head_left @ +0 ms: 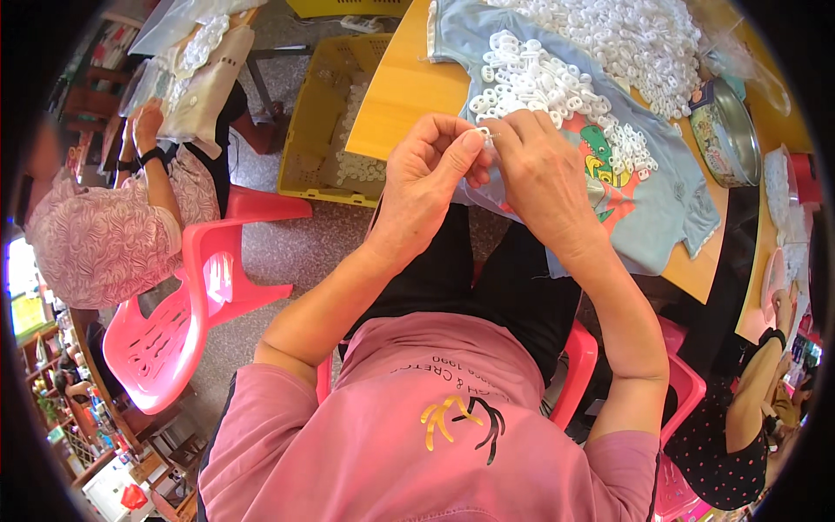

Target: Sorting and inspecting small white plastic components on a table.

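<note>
My left hand (426, 178) is closed, with thumb and forefinger pinching a small white plastic piece (484, 132). Against it, my right hand (546, 170) has its fingers bent together around a tiny part that I cannot make out; a thin metallic glint shows between the fingertips. Both hands meet above the near edge of a light blue shirt (670, 204) with a cartoon print, spread over the wooden table. On the shirt, just beyond my hands, lies a loose heap of white oval plastic pieces with holes (539, 83). A larger white heap (639, 43) lies farther back.
A yellow crate (300, 143) holding white pieces stands on the floor at left, near a pink plastic chair (165, 348). A round tin (731, 139) sits at the table's right. One person (113, 235) works at left, another (722, 435) at right.
</note>
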Motion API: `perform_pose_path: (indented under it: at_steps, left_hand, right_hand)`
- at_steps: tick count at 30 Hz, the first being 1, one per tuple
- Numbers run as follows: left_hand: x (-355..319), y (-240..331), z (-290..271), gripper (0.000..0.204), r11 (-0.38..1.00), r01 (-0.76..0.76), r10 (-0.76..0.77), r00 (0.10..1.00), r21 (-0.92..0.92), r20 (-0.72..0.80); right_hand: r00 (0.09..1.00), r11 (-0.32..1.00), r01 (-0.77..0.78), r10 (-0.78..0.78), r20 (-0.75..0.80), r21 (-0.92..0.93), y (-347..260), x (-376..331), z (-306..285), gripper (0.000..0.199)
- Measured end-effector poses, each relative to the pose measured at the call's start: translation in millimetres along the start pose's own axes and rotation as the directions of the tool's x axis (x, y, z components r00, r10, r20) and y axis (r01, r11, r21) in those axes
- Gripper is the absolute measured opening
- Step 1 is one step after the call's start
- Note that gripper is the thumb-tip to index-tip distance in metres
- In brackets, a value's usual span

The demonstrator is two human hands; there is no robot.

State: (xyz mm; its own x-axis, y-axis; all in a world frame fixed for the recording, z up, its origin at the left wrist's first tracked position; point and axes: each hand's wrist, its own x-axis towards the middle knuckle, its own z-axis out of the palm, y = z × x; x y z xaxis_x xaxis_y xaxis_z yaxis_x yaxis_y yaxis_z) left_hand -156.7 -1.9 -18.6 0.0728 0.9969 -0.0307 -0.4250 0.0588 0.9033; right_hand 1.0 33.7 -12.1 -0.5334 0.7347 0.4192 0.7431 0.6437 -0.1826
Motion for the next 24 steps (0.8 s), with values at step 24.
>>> perform_pose_path:
  at_steps: [24]
  left_hand:
    - [3, -13, 59, 0.019, 0.995, 0.064, -0.074, 0.987, 0.072, 0.146]
  right_hand:
    - [0.768, 0.144, -0.283, 0.627, 0.133, 0.948, 19, -50, -51, 0.024]
